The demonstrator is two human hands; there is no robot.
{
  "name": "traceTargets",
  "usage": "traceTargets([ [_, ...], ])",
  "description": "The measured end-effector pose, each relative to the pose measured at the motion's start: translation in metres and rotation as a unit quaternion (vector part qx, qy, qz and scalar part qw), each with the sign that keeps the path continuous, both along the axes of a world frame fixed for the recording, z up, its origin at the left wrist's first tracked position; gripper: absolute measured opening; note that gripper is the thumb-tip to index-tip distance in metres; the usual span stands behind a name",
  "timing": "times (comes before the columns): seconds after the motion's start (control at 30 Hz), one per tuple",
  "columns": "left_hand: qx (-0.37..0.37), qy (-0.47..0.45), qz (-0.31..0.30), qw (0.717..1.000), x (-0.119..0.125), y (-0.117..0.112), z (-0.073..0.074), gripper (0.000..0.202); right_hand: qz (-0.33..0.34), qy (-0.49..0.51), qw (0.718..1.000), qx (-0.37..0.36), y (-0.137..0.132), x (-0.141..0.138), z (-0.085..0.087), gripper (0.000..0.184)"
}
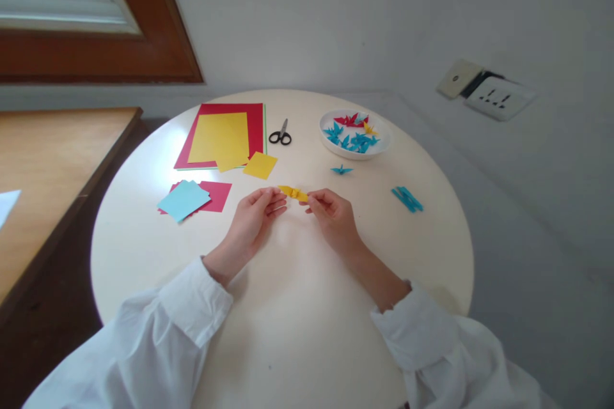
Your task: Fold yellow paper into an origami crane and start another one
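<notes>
Between my two hands, just over the middle of the table, is a yellow paper crane (294,193) with its wings spread sideways. My left hand (261,209) pinches the left wing tip between thumb and fingers. At the other wing tip, my right hand (332,212) is closed in a similar pinch. A single blue paper crane (341,170) sits on the table beyond my right hand. Behind it, a round white dish (355,153) holds several small folded cranes in blue, red and yellow. A square of yellow paper (260,165) lies beyond my left hand.
Scissors (281,133) with black handles lie at the back of the round white table (297,332). Left of them are stacked yellow sheets (219,137) on a red sheet (256,121). Light blue squares (184,200) and red ones lie nearer. Folded blue strips (407,199) lie at right.
</notes>
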State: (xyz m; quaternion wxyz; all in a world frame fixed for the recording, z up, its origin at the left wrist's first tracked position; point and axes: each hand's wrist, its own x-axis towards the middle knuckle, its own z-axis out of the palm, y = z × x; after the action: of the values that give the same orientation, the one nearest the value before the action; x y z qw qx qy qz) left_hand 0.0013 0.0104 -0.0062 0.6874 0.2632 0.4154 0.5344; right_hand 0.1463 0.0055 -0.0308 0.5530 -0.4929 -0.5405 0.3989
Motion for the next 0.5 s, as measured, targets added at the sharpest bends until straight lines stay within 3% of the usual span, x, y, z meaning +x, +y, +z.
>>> traceTargets([
  [0.13, -0.016, -0.012, 0.008, 1.0, -0.002, 0.001, -0.003, 0.007, -0.062, -0.011, 0.998, 0.018, 0.006, 0.011, 0.004, 0.023],
  [0.23, -0.031, -0.019, 0.015, 0.999, -0.003, 0.003, -0.005, 0.009, -0.128, -0.036, 0.99, 0.048, 0.023, 0.035, 0.016, 0.025],
  [0.37, -0.036, -0.023, 0.008, 0.999, -0.003, 0.006, -0.007, 0.012, -0.24, -0.09, 0.96, 0.109, 0.071, 0.087, 0.038, 0.022],
  [0.43, -0.042, -0.023, 0.009, 0.999, -0.004, 0.007, -0.007, 0.012, -0.292, -0.15, 0.941, 0.08, 0.099, 0.111, 0.047, 0.018],
  [0.5, -0.046, -0.032, 0.008, 0.998, -0.005, 0.007, -0.007, 0.011, -0.296, -0.172, 0.937, 0.063, 0.124, 0.13, 0.052, 0.018],
])
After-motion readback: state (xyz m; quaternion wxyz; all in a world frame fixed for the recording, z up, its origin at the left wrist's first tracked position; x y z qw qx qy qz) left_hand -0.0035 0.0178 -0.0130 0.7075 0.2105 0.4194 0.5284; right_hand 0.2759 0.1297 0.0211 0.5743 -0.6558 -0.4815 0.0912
